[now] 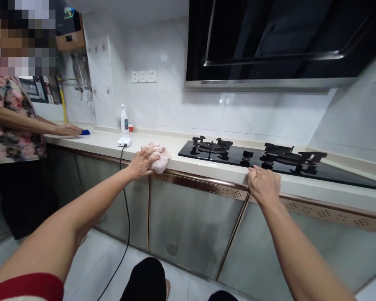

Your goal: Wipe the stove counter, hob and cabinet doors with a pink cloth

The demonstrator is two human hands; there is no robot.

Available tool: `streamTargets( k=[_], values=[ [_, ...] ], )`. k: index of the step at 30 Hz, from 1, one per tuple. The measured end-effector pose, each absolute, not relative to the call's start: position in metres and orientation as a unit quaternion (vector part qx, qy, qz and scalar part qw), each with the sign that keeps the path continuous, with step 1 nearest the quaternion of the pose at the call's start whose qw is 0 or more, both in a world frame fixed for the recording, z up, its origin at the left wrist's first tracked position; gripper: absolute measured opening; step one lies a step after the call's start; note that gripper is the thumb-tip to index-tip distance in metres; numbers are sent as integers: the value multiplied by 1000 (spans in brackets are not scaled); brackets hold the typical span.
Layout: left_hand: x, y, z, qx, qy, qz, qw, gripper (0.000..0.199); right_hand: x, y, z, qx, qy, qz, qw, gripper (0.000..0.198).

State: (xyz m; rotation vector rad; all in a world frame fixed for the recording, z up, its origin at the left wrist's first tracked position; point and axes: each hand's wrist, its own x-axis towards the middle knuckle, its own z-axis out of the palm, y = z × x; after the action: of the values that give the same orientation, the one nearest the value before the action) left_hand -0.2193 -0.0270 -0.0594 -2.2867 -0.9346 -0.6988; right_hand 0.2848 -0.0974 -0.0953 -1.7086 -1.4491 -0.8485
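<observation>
My left hand (143,161) presses a bunched pale pink cloth (161,161) onto the front edge of the white countertop (172,144), its fingers bent over the cloth. At the counter's front edge, just before the black gas stove (238,156), my right hand (264,184) is closed around the edge. Its fingertips are partly hidden. The stove has two burners with black pan supports.
Left, a co-worker's hand (67,130) rests on a blue cloth (85,132). A white box (124,142) trails a black cable (127,213) to the floor. Behind stand a spray bottle (124,120) and small red cup (130,128). A black range hood (269,42) overhangs the stove.
</observation>
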Motion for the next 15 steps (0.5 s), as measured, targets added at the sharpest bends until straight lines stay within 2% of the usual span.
streamTargets(
  k=[7, 15],
  values=[
    [-201, -32, -49, -796, -459, -309, 246, 63, 272, -99, -91, -664, -549, -330, 385, 50],
    [-42, -66, -74, -838, -350, -277, 314, 70, 269, -97, -92, -675, -528, -328, 398, 49]
  ],
)
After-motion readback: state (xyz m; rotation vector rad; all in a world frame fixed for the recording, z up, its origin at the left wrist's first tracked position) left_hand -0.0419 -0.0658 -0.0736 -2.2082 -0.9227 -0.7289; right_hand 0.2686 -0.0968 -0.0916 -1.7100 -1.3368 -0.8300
